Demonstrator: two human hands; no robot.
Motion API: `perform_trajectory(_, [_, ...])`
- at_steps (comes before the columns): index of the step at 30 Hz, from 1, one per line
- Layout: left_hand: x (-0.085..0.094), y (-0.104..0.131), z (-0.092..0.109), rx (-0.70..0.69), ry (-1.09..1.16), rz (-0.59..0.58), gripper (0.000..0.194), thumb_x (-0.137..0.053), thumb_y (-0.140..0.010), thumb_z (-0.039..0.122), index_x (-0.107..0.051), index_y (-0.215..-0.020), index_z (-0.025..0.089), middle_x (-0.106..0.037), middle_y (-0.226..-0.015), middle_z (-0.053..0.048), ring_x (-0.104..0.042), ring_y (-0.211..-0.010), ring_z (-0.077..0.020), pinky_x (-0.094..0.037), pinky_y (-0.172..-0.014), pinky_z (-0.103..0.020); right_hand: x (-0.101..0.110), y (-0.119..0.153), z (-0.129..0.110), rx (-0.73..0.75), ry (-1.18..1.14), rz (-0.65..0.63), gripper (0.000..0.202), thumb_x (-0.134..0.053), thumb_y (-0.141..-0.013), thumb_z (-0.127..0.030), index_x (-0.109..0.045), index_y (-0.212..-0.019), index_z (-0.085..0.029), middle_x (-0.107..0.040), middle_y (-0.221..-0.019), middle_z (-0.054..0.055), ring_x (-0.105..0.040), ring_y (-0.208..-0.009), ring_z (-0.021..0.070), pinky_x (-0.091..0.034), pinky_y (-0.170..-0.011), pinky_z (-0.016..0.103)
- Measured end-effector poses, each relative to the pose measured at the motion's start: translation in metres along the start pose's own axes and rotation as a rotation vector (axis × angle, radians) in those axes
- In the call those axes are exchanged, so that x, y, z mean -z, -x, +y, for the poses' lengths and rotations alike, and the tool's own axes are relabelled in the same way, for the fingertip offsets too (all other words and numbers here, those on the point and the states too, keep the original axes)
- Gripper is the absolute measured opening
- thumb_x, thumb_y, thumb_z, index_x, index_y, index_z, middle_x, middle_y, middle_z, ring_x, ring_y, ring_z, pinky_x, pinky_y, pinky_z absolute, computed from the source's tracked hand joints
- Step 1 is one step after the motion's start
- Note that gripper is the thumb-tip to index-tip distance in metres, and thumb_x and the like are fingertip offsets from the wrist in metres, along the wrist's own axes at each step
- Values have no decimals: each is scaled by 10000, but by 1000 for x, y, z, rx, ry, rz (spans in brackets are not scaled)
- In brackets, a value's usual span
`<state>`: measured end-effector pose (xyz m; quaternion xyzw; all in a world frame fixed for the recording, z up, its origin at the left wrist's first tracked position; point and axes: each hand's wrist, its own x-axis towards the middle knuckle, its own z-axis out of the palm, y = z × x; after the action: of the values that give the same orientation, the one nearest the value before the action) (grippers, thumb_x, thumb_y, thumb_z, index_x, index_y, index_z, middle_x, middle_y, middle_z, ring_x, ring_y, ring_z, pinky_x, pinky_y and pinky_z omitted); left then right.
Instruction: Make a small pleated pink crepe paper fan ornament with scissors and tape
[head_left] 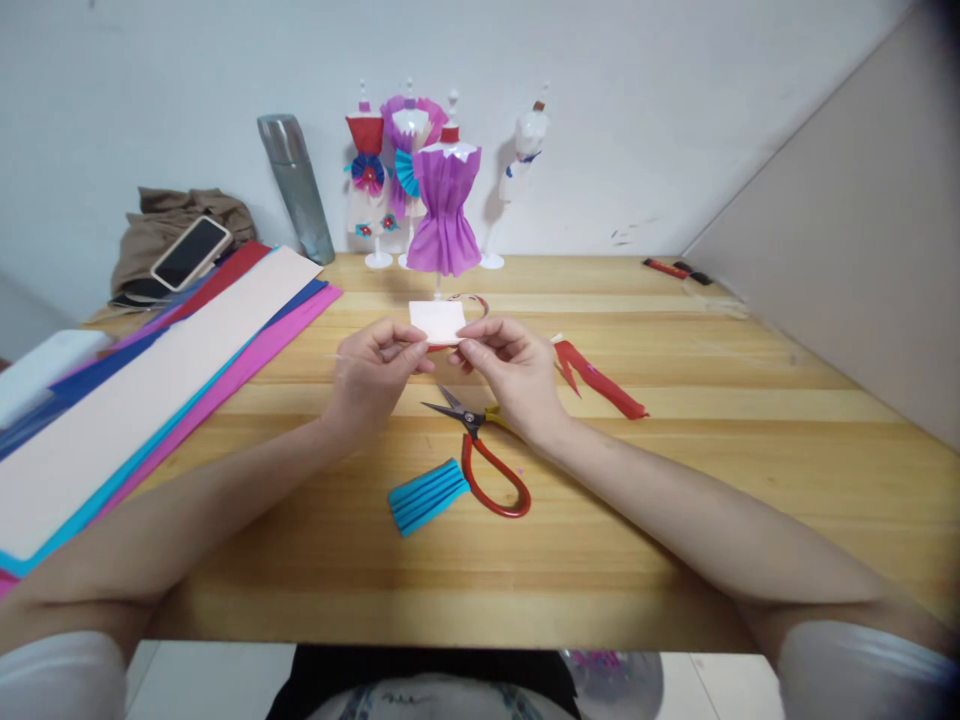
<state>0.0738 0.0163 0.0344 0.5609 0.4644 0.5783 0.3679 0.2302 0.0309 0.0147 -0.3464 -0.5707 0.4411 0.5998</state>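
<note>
Between both hands is a small pale pink piece of paper (438, 320), raised above the table. My left hand (377, 372) pinches its lower left corner, and my right hand (512, 375) pinches its lower right corner. A bit of red shows just under its lower edge. Below the hands lie scissors (496, 478) with a red handle, blades spread; a yellow handle is partly hidden by my right hand. Beside them rests a pleated blue paper piece (427, 497). To the right lies a cut red strip (604, 382).
A mini mannequin in a purple paper dress (447, 210) stands behind the hands, with several more mannequins (367, 190) by the wall. Long coloured paper sheets (165, 370), a phone (192, 252) and a bottle (298, 190) are at left. Red-and-black pens (667, 268) lie back right.
</note>
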Motion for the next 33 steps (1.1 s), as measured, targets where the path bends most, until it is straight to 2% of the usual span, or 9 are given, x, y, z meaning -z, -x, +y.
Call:
perform_trajectory(9, [1,-1,1,1,12,-11,133,-732,-700,247,-646,-738,154,-709,-627,-13,-706,-581,-172,-556,-581,-264,2,0,0,20,59,-15,102,-698,-760,-286,-641,-776,-203,-664,-677,-11,-616,-623,130,-518,-630,296])
perform_trajectory(22, [1,-2,2,158,175,-12,190,-801,-607,256,-687,-712,146,-707,-589,-13,-679,-563,-155,-559,-641,-294,2,-4,3,-84,-103,63,119,-748,-664,-252,-658,-716,-194,-667,-624,-21,-582,-571,109,-477,-590,265])
perform_trajectory(28, [0,-1,3,174,148,-27,186,-789,-631,268,-676,-719,150,-699,-582,-11,-686,-576,-162,-559,-640,-297,1,-3,-1,-97,-51,75,118,-732,-664,-239,-626,-680,-189,-647,-596,-24,-571,-550,108,-473,-567,262])
perform_trajectory(33, [-3,2,3,131,123,-11,164,-765,-656,257,-663,-732,154,-692,-577,1,-682,-564,-152,-565,-625,-286,0,-2,-1,-78,-13,73,109,-708,-682,-252,-613,-693,-201,-633,-591,-30,-576,-545,108,-481,-558,262])
